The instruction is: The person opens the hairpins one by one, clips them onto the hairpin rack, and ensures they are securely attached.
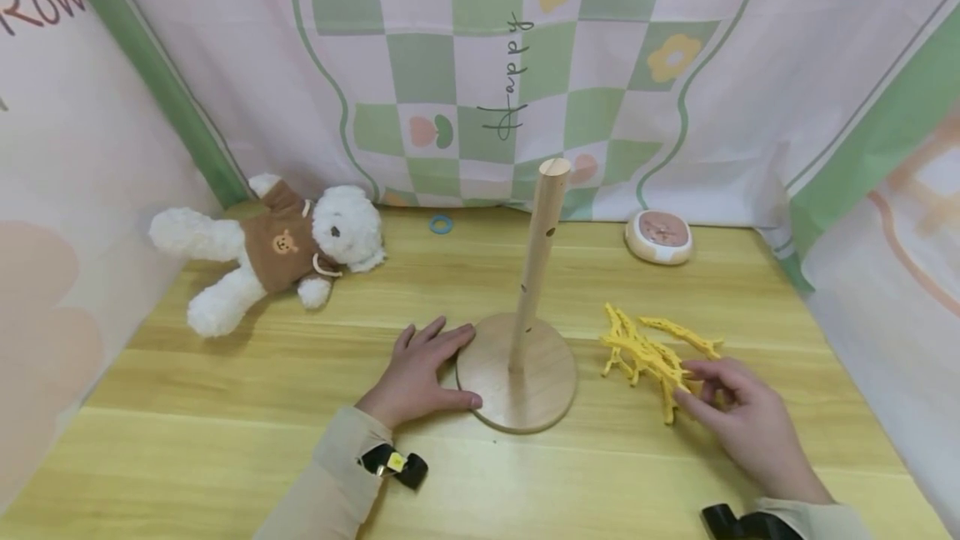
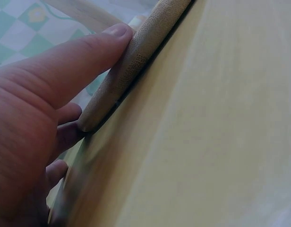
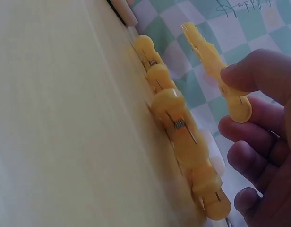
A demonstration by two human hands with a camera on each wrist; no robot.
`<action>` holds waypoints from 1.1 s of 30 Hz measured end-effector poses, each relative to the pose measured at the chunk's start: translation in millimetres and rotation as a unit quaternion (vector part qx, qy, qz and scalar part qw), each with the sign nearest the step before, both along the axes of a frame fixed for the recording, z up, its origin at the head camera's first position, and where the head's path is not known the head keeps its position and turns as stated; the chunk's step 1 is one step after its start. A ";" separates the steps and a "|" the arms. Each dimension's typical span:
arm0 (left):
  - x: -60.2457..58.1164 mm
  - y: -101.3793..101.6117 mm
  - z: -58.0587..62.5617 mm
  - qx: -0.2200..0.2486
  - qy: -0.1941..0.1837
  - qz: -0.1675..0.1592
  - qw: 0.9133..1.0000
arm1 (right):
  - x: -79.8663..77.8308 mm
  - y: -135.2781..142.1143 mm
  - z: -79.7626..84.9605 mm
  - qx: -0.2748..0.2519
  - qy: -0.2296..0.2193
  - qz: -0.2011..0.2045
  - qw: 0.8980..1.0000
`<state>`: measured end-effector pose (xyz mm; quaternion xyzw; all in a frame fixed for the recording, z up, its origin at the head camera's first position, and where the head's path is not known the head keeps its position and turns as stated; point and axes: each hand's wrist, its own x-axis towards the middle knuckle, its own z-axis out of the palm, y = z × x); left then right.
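A round wooden base [image 1: 487, 369] carries an upright wooden pole [image 1: 543, 223] with small holes. My left hand [image 1: 420, 373] rests against the base's left edge, thumb and fingers spread. In the left wrist view the thumb [image 2: 84, 56] touches the rim of the base [image 2: 136, 61]. On the right, my right hand [image 1: 746, 415] pinches a yellow clothespin [image 3: 209, 59] between thumb and forefinger, raised off the table. Several more yellow clothespins [image 3: 178, 127] lie below it in a small pile, their metal springs visible. One clothespin [image 1: 678, 333] lies slightly behind the others.
A white plush dog [image 1: 348, 227] in a brown shirt lies at the back left. A blue ring [image 1: 441, 224] lies near the back edge. At the back right sits a small white-and-pink rounded device [image 1: 660, 236]. Printed curtains [image 1: 420, 65] hang behind the wooden table [image 1: 225, 440].
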<state>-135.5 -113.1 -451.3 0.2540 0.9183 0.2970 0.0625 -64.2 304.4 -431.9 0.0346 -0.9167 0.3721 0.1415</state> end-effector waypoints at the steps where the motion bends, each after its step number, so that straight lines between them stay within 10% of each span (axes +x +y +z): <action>1: -0.1 0.1 -0.4 0.000 0.001 -0.001 1.000 | 0.2 -1.4 0.5 0.000 0.000 0.002 1.000; 33: 1.2 -1.3 0.7 0.011 -0.002 0.000 1.000 | -8.0 -30.9 -4.2 0.003 0.092 0.104 0.990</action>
